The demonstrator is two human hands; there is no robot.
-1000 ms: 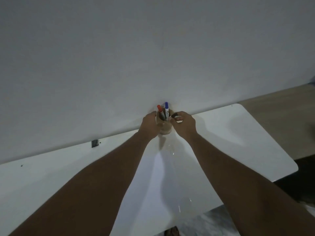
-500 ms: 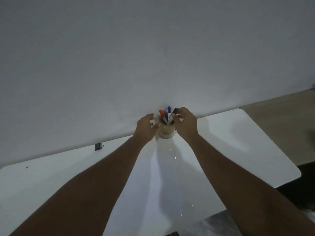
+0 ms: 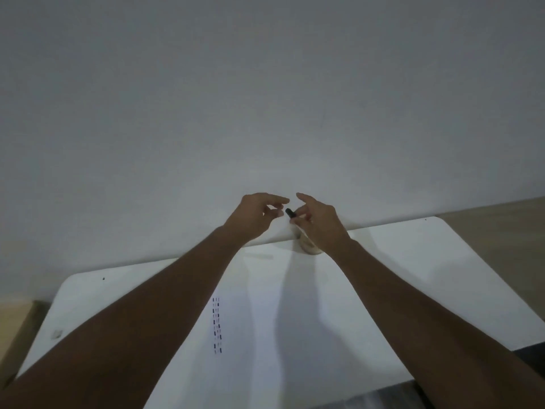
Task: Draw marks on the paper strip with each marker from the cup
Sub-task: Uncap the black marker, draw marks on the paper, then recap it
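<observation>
White tabletop (image 3: 413, 276) pushed up against a plain grey wall (image 3: 265, 98), dim lighting, everything a bit murky. Both bare forearms stretched out toward the far edge. Right hand (image 3: 320, 224) up above the table with a black marker (image 3: 290, 213) pinched between thumb and curled fingers, only the dark end poking out toward the left, index finger sticking up and free. Left hand (image 3: 253, 215) hovering just beside it, fingers loosely spread and slightly curled, gripping nothing, fingertips close to the marker end but apart from it. Tan cup (image 3: 308, 247) sitting at the back edge of the table right by the wall, mostly hidden under the right wrist, just the lower part and base peeking out; can't tell what's inside from here. Paper strip hard to separate from the white table, honestly, edges basically invisible. Column of small dark dashes (image 3: 217, 326) running front to back near the left forearm, two rows side by side, some black and some fainter, colours too small to call for sure. Wooden floor (image 3: 501, 219) showing off to the right past the table corner, something tan and boxy (image 3: 17, 335) at the far left edge.
</observation>
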